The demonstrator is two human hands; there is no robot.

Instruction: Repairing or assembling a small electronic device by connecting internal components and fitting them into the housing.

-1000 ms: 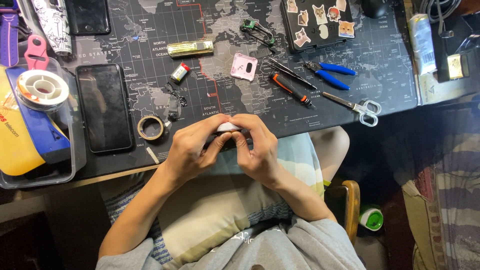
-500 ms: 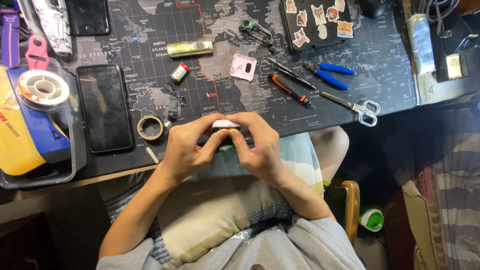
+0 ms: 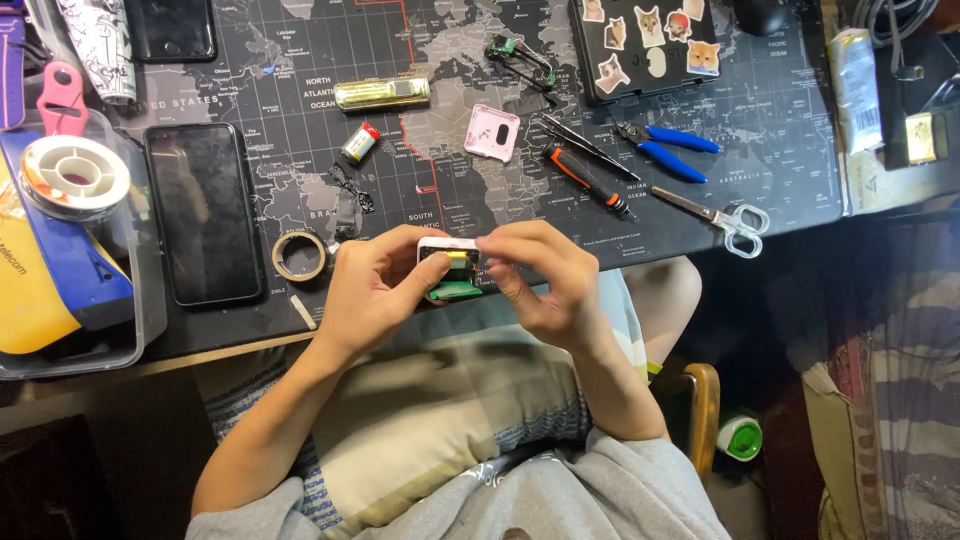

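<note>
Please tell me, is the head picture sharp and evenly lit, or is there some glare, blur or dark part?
Head view: the mat and tools are sharp and evenly lit; the gold cylinder shows a bright glare streak, the phone screen a dull reflection; the small white device between the left hand and right hand is slightly soft; the lower right corner beneath the desk edge is dark.

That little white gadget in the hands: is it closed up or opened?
Opened. The white gadget shows a green board and a yellow part inside, held between the left hand and right hand. A pink cover lies apart.
</note>
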